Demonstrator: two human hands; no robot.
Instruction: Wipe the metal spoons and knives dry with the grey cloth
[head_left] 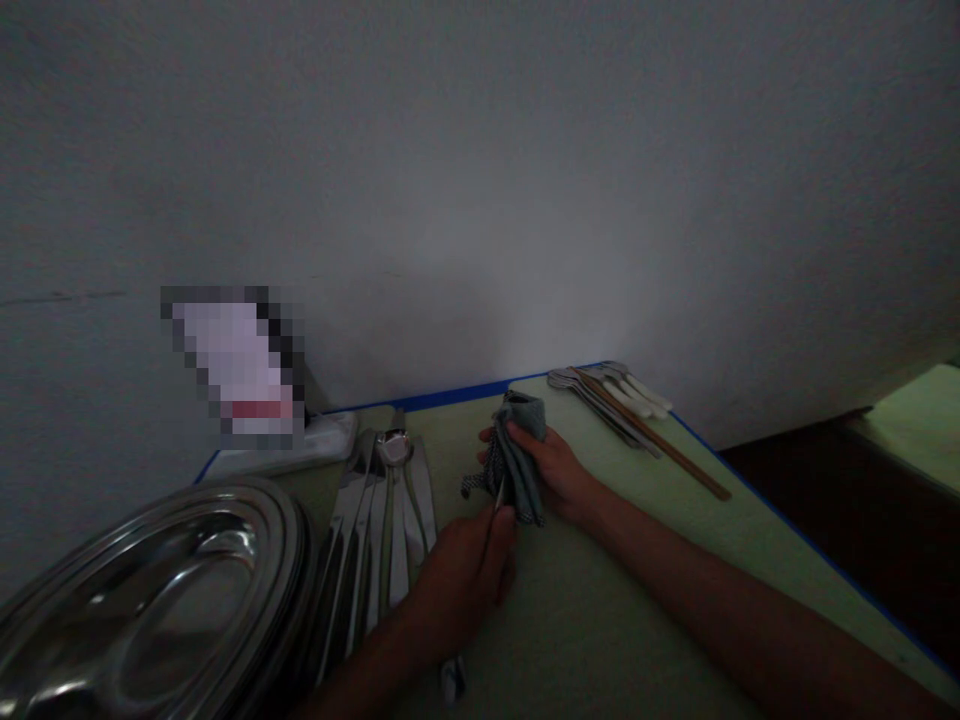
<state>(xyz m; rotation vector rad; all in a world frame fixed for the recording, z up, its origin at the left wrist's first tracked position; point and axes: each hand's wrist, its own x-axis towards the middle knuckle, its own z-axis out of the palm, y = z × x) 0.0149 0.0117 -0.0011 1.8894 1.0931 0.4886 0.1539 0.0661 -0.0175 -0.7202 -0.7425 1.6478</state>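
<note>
My right hand (559,470) is closed round a grey-blue checked cloth (516,462), bunched up near the back of the pale green table (600,600). My left hand (469,570) is closed on the handle of a thin metal utensil (496,500) whose far end disappears into the cloth. Which kind of utensil it is I cannot tell. Just left of my left hand lies a row of several steel knives and spoons (382,530).
A stack of oval steel platters (150,600) fills the near left. A white tray (300,445) sits at the back left under a blurred patch. Spoons and a wooden-handled utensil (630,410) lie at the back right. The table is blue-edged; a wall rises behind.
</note>
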